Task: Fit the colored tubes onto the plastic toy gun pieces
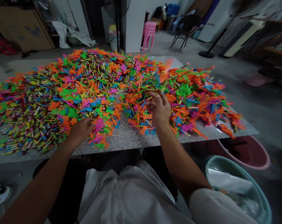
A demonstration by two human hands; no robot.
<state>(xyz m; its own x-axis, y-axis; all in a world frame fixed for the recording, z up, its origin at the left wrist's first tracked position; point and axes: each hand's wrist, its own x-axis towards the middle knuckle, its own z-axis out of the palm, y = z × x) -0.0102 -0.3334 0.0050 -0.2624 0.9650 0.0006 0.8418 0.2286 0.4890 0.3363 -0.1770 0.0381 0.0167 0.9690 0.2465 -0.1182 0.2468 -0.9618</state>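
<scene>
My left hand [83, 129] is low over the near edge of a heap of small plastic toy guns, its fingers curled together beside a pink toy gun [99, 125]. Whatever lies between those fingertips is hidden. My right hand [161, 107] is raised above the right part of the heap, palm partly up and fingers loosely apart. Just past its fingertips is a motion-blurred orange toy gun [166, 72] with a pale yellow stick; it looks free of the hand. Orange, green, blue and pink toy guns [184, 90] with sticks are piled at right.
Short yellow-and-dark-red sticks [35, 115] cover the left of the speckled table [125, 133]. Below its right edge stand a pink tub [263, 155] and a teal bin [264, 199] with plastic bags. Pink stools [149, 32] and a black chair [187, 26] are behind.
</scene>
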